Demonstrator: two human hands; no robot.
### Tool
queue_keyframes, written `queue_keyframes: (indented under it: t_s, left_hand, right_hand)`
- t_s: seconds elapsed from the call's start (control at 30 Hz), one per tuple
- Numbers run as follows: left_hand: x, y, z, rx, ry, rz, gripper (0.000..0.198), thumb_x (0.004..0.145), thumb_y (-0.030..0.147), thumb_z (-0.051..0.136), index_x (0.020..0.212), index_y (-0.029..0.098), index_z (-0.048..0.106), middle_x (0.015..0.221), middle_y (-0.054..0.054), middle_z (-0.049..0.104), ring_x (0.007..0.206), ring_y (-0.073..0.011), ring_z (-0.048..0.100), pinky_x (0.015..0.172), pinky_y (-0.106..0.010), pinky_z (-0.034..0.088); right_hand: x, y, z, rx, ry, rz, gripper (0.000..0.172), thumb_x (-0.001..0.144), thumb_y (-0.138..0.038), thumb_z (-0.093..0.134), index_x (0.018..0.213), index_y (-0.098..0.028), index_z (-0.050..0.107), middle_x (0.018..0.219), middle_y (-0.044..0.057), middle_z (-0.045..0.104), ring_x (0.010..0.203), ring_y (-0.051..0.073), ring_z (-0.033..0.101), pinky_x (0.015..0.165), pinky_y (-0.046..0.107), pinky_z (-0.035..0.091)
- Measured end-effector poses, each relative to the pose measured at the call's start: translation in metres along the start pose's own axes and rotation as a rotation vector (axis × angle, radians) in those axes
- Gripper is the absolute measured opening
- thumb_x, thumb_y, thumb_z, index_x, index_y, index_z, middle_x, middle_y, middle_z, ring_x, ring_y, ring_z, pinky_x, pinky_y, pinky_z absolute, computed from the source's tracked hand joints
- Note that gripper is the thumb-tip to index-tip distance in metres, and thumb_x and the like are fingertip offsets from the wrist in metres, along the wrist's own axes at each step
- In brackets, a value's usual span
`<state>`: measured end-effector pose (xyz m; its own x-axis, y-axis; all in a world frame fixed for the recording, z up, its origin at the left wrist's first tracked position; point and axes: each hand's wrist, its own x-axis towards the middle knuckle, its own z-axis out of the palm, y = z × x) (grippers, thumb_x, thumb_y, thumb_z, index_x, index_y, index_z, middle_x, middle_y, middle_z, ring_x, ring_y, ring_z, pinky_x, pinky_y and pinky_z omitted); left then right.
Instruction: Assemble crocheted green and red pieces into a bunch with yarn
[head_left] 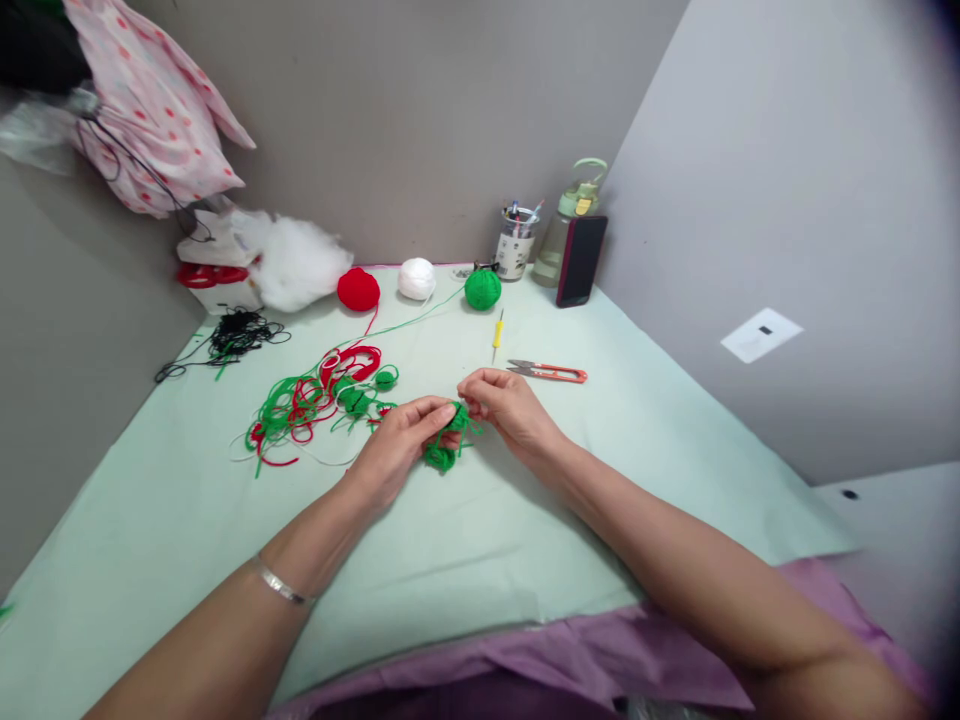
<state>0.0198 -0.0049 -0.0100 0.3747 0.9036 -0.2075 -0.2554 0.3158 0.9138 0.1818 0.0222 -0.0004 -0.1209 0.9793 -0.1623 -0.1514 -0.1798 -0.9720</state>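
A small green crocheted piece (441, 457) with loose yarn ends is pinched between the thumb and fingers of my left hand (405, 438). Close against its right side, my right hand (506, 405) has thumb and fingertips pressed together at the green strands; what lies in that pinch is too small to make out. Left of my hands is a tangle of red, green and white yarn (300, 405) with small green crocheted pieces (352, 399). Beyond my right hand lie orange-handled thread snips (551, 373) and a yellow-handled tool (498, 335) with a thin metal shaft.
Red (358, 289), white (416, 279) and green (482, 289) yarn balls sit along the back. White stuffing (300, 262) and black yarn (241, 337) are at back left. A pen cup (515, 250), water bottle (553, 250) and leaning phone (582, 262) stand at back right.
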Motion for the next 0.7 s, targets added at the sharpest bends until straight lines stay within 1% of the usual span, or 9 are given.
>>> queue_keyframes:
  t_s: [0.13, 0.2, 0.27, 0.4, 0.47, 0.5, 0.57, 0.63, 0.7]
  left_hand:
    - [-0.003, 0.005, 0.0, -0.002, -0.006, -0.002, 0.031, 0.079, 0.045, 0.074, 0.086, 0.015, 0.071, 0.075, -0.004, 0.068, 0.067, -0.0136, 0.06, 0.062, -0.024, 0.045]
    - [-0.003, 0.006, 0.0, -0.006, -0.011, -0.007, 0.032, 0.078, 0.046, 0.074, 0.086, 0.015, 0.072, 0.076, -0.004, 0.069, 0.066, -0.0135, 0.06, 0.062, -0.024, 0.045]
    - [-0.003, 0.004, -0.001, -0.002, -0.014, 0.001, 0.032, 0.078, 0.046, 0.074, 0.087, 0.016, 0.072, 0.075, -0.004, 0.067, 0.066, -0.0133, 0.059, 0.061, -0.023, 0.045]
    - [-0.004, -0.001, 0.003, 0.037, -0.006, 0.014, 0.03, 0.079, 0.045, 0.073, 0.084, 0.015, 0.069, 0.072, -0.003, 0.063, 0.066, -0.0133, 0.058, 0.06, -0.023, 0.043]
    - [-0.005, -0.002, 0.006, 0.053, -0.015, 0.004, 0.031, 0.08, 0.046, 0.073, 0.082, 0.015, 0.068, 0.073, -0.003, 0.063, 0.067, -0.0134, 0.058, 0.06, -0.023, 0.043]
    - [-0.005, -0.002, 0.007, 0.057, -0.023, -0.004, 0.032, 0.08, 0.046, 0.072, 0.082, 0.015, 0.068, 0.074, -0.004, 0.063, 0.068, -0.0135, 0.058, 0.06, -0.023, 0.043]
    - [-0.006, -0.002, 0.008, 0.059, -0.036, -0.023, 0.033, 0.08, 0.048, 0.072, 0.085, 0.015, 0.068, 0.075, -0.004, 0.063, 0.069, -0.0138, 0.059, 0.061, -0.023, 0.043]
    - [-0.006, -0.001, 0.008, 0.059, -0.05, -0.041, 0.034, 0.079, 0.048, 0.073, 0.09, 0.016, 0.07, 0.078, -0.004, 0.064, 0.071, -0.0137, 0.059, 0.061, -0.022, 0.043]
    - [-0.006, 0.0, 0.007, 0.061, -0.07, -0.049, 0.034, 0.079, 0.047, 0.073, 0.093, 0.016, 0.07, 0.079, -0.003, 0.063, 0.072, -0.0134, 0.059, 0.061, -0.022, 0.044]
  right_hand:
    - [-0.005, -0.005, -0.008, 0.027, -0.197, 0.092, 0.025, 0.068, -0.034, 0.078, 0.066, -0.014, 0.063, 0.058, -0.003, 0.054, 0.053, 0.007, 0.045, 0.054, 0.022, 0.036]
    - [-0.006, -0.007, -0.011, 0.014, -0.259, 0.095, 0.026, 0.068, -0.036, 0.08, 0.07, -0.014, 0.065, 0.061, -0.003, 0.056, 0.055, 0.007, 0.046, 0.057, 0.023, 0.037]
    - [-0.005, -0.007, -0.012, 0.009, -0.246, 0.065, 0.026, 0.067, -0.036, 0.081, 0.07, -0.014, 0.066, 0.062, -0.003, 0.056, 0.056, 0.007, 0.046, 0.058, 0.023, 0.037]
    - [0.004, -0.006, -0.014, 0.083, -0.058, 0.041, 0.03, 0.059, -0.035, 0.084, 0.066, -0.015, 0.063, 0.058, -0.004, 0.053, 0.056, 0.008, 0.046, 0.055, 0.023, 0.035]
    - [0.007, -0.008, -0.015, 0.112, -0.027, 0.034, 0.031, 0.061, -0.036, 0.084, 0.071, -0.015, 0.062, 0.063, -0.003, 0.058, 0.057, 0.007, 0.046, 0.051, 0.021, 0.032]
    - [0.006, -0.009, -0.016, 0.127, -0.054, 0.036, 0.032, 0.063, -0.037, 0.083, 0.073, -0.016, 0.061, 0.069, -0.001, 0.061, 0.056, 0.006, 0.045, 0.048, 0.02, 0.03]
    - [0.004, -0.012, -0.017, 0.159, -0.162, 0.065, 0.034, 0.069, -0.039, 0.08, 0.076, -0.017, 0.056, 0.078, 0.0, 0.067, 0.05, 0.005, 0.041, 0.043, 0.019, 0.022]
    - [0.001, -0.016, -0.019, 0.191, -0.269, 0.127, 0.034, 0.073, -0.04, 0.078, 0.077, -0.018, 0.052, 0.07, -0.002, 0.064, 0.044, 0.004, 0.035, 0.041, 0.019, 0.017]
    - [0.0, -0.019, -0.021, 0.22, -0.3, 0.161, 0.033, 0.074, -0.037, 0.077, 0.076, -0.018, 0.05, 0.055, -0.007, 0.05, 0.041, 0.003, 0.029, 0.041, 0.019, 0.015]
